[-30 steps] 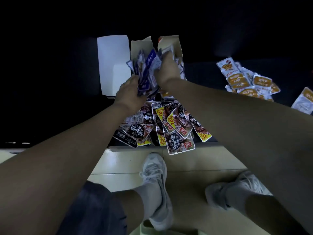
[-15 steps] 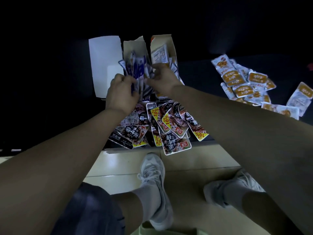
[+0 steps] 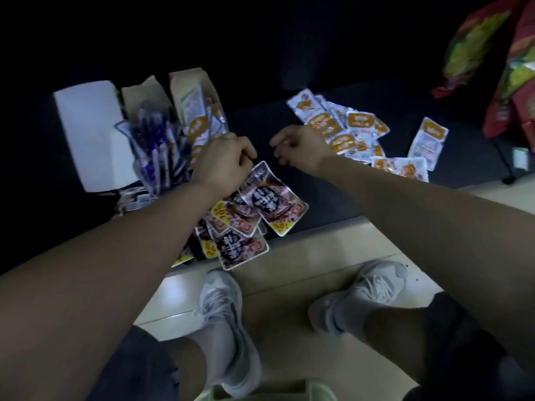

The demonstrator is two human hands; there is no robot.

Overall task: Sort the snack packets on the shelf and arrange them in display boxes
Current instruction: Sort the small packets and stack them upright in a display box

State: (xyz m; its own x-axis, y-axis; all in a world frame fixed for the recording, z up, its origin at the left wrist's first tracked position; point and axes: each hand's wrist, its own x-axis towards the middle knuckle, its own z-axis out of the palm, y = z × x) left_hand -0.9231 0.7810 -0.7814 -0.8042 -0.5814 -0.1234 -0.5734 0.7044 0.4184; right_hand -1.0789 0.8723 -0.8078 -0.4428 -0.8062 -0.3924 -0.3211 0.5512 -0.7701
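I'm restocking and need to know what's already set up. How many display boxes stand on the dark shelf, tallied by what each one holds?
White cardboard display box, contents hidden: 1
Brown cardboard display box holding purple foil packets: 1
Tan cardboard display box holding orange-and-white packets: 1
Total: 3

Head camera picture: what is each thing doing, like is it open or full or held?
Left hand: pinches the dark packet.
Right hand: loosely curled, holds nothing.
Dark packet: held by one corner.
Middle box: open, stuffed with purple packets.
Right box: open, holds orange packets.
Orange pile: scattered on shelf.
Dark pile: heaped, overhanging shelf edge.
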